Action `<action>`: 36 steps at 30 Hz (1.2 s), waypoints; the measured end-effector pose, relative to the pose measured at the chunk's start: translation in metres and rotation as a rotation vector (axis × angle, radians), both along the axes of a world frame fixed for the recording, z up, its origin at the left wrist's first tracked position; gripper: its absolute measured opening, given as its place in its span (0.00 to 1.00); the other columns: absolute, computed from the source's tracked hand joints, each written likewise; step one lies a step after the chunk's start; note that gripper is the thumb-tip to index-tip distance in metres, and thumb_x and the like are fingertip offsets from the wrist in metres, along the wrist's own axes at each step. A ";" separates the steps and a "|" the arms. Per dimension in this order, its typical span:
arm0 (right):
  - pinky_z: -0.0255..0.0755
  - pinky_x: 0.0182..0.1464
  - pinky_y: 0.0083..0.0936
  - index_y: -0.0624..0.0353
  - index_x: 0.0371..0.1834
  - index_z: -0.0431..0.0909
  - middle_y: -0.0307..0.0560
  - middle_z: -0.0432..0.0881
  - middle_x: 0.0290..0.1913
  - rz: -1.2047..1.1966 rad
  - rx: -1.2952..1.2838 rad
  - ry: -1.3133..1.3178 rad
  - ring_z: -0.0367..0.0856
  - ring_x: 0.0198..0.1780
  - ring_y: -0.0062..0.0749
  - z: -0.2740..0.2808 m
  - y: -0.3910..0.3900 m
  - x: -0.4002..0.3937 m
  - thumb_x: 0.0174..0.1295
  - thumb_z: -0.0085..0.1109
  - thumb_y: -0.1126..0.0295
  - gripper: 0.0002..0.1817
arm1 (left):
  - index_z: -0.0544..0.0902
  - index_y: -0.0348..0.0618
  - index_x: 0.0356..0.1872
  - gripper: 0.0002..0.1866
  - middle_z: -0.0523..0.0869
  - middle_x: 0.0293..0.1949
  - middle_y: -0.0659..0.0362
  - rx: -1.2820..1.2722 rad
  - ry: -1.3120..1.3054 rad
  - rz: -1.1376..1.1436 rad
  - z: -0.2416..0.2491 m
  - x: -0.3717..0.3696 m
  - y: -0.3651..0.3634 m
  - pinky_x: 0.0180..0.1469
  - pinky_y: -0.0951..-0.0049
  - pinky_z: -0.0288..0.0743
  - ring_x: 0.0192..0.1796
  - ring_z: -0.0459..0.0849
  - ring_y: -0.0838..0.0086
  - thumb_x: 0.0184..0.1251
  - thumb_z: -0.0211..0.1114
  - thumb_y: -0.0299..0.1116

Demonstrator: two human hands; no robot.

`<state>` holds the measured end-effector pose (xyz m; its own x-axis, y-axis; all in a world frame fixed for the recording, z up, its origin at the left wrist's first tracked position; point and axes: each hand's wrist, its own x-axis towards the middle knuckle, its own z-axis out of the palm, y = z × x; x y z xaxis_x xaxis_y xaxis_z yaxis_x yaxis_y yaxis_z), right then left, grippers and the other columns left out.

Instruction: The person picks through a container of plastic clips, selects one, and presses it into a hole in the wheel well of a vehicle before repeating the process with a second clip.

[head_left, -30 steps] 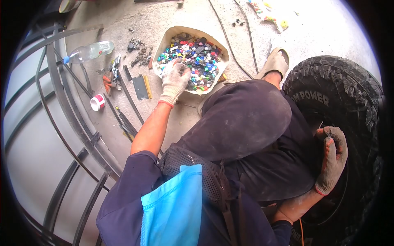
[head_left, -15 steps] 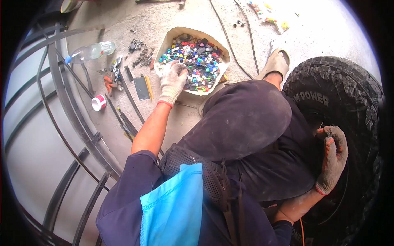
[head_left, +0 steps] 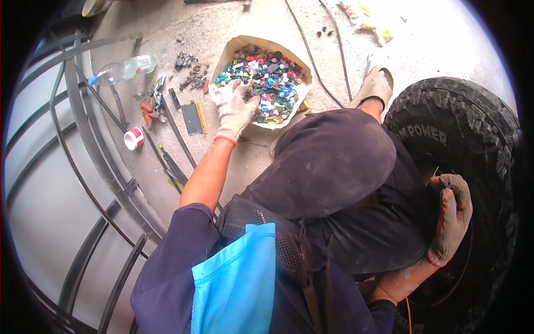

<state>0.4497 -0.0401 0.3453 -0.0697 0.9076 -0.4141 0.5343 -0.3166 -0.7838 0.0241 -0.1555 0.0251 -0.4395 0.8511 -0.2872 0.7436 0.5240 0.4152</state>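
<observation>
My left hand, in a pale glove with a red cuff, reaches over the near left rim of a pale open bag. Thumb and fingers are apart above a heap of small multicoloured plastic pieces, some round like caps. On the other side, my right hand wears a dirty glove with orange patches. It is held beside a large black tyre, fingers bent and closed toward the thumb. A small dark bit shows at those fingertips, but I cannot tell what it is.
Left of the bag lie a plastic bottle, pliers with orange handles, a red-and-white cup, dark metal bits and a flat grey plate. Metal frames stand along the left. Black cables cross the floor.
My left hand has shifted slightly to the right over the pieces, and its thumb has spread away from the fingers. My right hand is almost still.
</observation>
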 end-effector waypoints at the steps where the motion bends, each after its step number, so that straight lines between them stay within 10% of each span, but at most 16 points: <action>1: 0.75 0.60 0.29 0.68 0.51 0.81 0.47 0.83 0.46 0.014 0.002 0.006 0.84 0.50 0.31 0.000 0.000 0.000 0.72 0.65 0.65 0.15 | 0.88 0.43 0.54 0.25 0.75 0.71 0.45 -0.001 0.000 0.000 0.002 0.000 0.000 0.76 0.54 0.64 0.74 0.70 0.50 0.59 0.76 0.46; 24: 0.74 0.58 0.27 0.68 0.48 0.81 0.47 0.83 0.45 0.022 0.002 -0.019 0.82 0.48 0.29 0.000 0.000 -0.002 0.71 0.64 0.64 0.15 | 0.85 0.44 0.59 0.26 0.82 0.64 0.47 0.120 0.073 -0.029 -0.017 -0.030 0.034 0.74 0.53 0.65 0.71 0.75 0.53 0.66 0.70 0.50; 29: 0.72 0.57 0.26 0.68 0.48 0.81 0.47 0.83 0.45 0.015 -0.016 -0.017 0.81 0.48 0.28 0.000 0.001 -0.002 0.71 0.64 0.65 0.15 | 0.77 0.48 0.71 0.38 0.75 0.71 0.47 -0.279 0.130 0.027 -0.025 -0.028 0.090 0.74 0.48 0.63 0.73 0.73 0.53 0.74 0.50 0.67; 36: 0.72 0.56 0.25 0.68 0.47 0.80 0.46 0.82 0.43 0.022 -0.012 -0.036 0.80 0.47 0.26 0.001 0.003 -0.007 0.71 0.62 0.67 0.13 | 0.75 0.52 0.73 0.40 0.77 0.69 0.44 -0.372 0.081 0.036 -0.004 -0.003 0.106 0.74 0.47 0.66 0.72 0.75 0.50 0.72 0.53 0.70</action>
